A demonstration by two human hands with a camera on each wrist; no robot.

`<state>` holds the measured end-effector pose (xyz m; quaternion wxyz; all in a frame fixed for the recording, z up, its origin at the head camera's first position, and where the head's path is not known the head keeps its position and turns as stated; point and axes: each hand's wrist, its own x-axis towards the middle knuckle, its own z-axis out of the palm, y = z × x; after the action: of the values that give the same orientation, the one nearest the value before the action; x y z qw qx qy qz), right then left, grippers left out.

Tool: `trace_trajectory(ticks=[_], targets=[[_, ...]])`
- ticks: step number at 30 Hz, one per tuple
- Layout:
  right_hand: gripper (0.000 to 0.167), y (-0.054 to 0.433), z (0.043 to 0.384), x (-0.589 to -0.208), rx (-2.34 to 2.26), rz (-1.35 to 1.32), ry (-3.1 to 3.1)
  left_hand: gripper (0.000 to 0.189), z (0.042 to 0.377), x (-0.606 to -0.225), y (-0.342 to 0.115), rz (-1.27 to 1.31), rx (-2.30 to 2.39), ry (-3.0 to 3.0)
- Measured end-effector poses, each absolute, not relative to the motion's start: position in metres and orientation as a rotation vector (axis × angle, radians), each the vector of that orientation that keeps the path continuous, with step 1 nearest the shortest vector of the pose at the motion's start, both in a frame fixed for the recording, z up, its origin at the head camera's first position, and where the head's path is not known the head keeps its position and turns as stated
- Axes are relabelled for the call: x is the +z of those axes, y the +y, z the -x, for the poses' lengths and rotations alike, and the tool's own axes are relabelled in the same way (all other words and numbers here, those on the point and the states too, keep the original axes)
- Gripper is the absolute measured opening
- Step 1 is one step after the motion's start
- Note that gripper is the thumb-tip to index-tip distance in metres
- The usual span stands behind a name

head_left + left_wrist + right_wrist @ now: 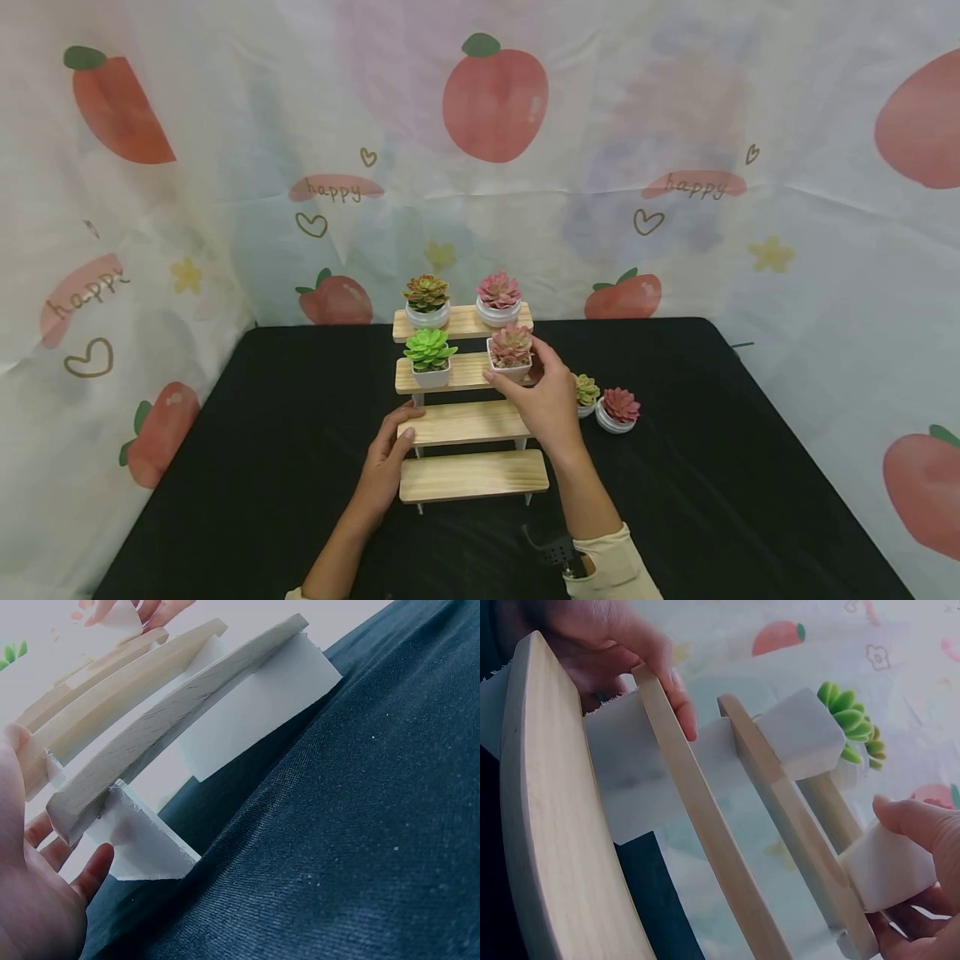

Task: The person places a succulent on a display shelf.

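A four-step wooden stand (472, 477) with white supports stands on the black cloth. My left hand (384, 462) holds the left end of its third step from the top, the thumb over the board; the left wrist view shows that hand (37, 892) around the end of the steps. With thumb and fingers, my right hand (553, 404) grips a dusty-pink potted succulent (512, 343) at the right of the second step. Its square white pot (889, 866) appears against that step in the right wrist view. A bright green succulent (431, 352) sits on the same step's left.
On the top step are a brownish-green succulent (427, 293) and a pink succulent (498, 293) in round white pots. Right of the stand, a yellow-green succulent (587, 389) and a red-pink succulent (621, 406) rest on the black cloth (712, 500). Behind hangs a fruit-patterned curtain (562, 242).
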<state>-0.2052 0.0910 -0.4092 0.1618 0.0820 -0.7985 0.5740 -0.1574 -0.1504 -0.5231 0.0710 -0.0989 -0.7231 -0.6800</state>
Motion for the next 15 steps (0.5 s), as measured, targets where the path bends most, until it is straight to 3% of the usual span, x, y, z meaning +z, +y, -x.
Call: trace_trajectory(ticks=[15], targets=[[0.076, 0.0867, 0.203, -0.4048, 1.623, -0.215, -2.298, 0.029, 0.1582, -0.5244, -0.1504, 0.29, -2.041, -2.172]])
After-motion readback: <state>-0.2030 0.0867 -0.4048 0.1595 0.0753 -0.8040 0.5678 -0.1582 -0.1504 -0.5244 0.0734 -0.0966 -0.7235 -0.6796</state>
